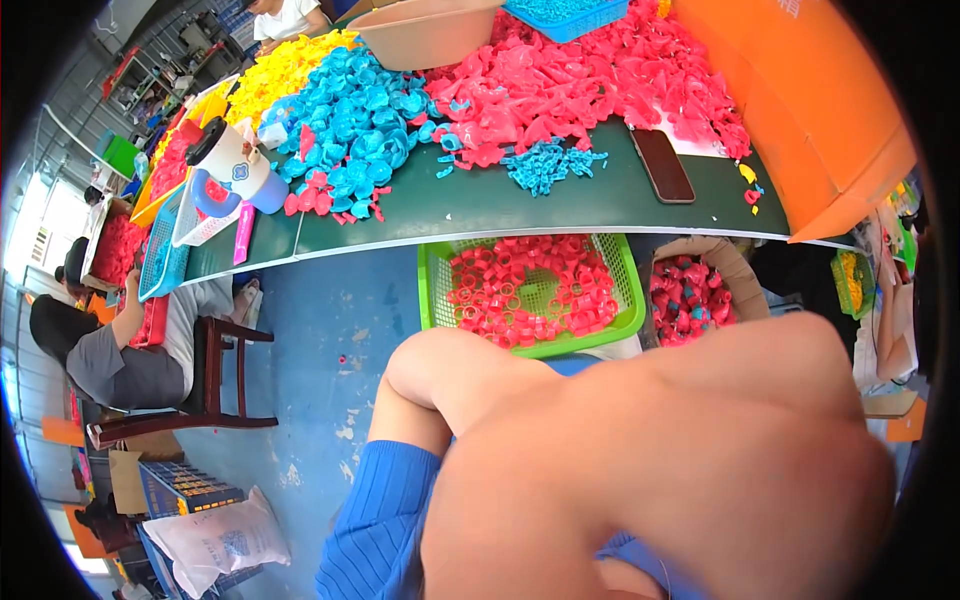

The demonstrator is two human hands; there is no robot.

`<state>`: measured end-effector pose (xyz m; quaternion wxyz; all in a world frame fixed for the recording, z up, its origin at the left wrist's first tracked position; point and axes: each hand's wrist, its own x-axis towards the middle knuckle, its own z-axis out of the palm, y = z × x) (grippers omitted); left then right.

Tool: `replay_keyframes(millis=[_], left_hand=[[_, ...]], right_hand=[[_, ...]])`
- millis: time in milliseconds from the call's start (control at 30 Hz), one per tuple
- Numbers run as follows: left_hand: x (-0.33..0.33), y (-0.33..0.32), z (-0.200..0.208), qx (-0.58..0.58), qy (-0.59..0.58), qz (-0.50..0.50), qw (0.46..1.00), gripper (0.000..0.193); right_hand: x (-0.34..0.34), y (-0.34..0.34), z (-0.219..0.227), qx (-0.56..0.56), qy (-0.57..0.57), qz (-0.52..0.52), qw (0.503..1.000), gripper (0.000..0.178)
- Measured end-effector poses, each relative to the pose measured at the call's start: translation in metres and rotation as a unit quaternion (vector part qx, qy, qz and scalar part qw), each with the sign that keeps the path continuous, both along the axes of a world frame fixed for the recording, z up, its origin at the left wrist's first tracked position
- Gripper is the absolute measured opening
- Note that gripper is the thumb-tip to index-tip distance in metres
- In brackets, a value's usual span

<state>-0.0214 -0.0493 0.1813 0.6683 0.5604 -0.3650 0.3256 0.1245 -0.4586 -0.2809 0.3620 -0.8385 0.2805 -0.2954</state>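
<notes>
A bare arm (640, 470), very close and blurred, fills the lower right. It appears to be my right arm, folded; its fingers cannot be made out, so whether that hand holds anything is hidden. My left hand does not show. Beyond the arm, under the table edge, sits a light-green basket (429, 295) with pink ring-shaped plastic pieces (535, 325). Right of it, a cardboard box (738, 275) holds pink and some blue pieces. On the dark green table (400, 215) lie heaps of pink pieces (530, 95), blue cup-like pieces (350, 125) and yellow pieces (290, 75).
A phone (663, 167) lies near the table edge, beside small blue pieces (548, 165). A tumbler (240, 165) stands left near plastic baskets (165, 250). An orange box (800, 100) borders the right. At left, a person (120, 365) sits on a wooden chair (208, 370).
</notes>
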Motion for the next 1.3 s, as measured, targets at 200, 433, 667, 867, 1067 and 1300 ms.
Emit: replay_keyframes(millis=[200,433,667,867,1067,1300], left_hand=[[-0.009,-0.032,-0.009,-0.012,0.008,-0.013,1.000,0.021],[0.002,-0.054,-0.003,-0.025,-0.004,-0.048,0.999,0.021],[-0.010,-0.025,0.010,-0.036,-0.019,-0.082,0.996,0.022],[-0.021,-0.012,0.013,-0.067,-0.031,-0.113,0.991,0.022],[-0.015,-0.013,0.018,-0.072,-0.025,-0.163,0.984,0.023],[0.008,0.034,-0.051,-0.148,0.101,-0.151,0.972,0.040]], right_hand=[[0.000,0.027,0.012,0.064,0.016,0.037,0.997,0.039],[0.001,0.034,0.019,0.102,-0.016,0.079,0.992,0.035],[-0.004,0.029,0.000,0.109,-0.015,0.093,0.989,0.032],[-0.001,0.040,0.005,0.127,-0.025,0.086,0.988,0.029],[0.007,0.063,0.038,0.157,-0.094,0.110,0.977,0.025],[0.023,0.122,0.193,0.171,-0.278,0.182,0.927,0.022]])
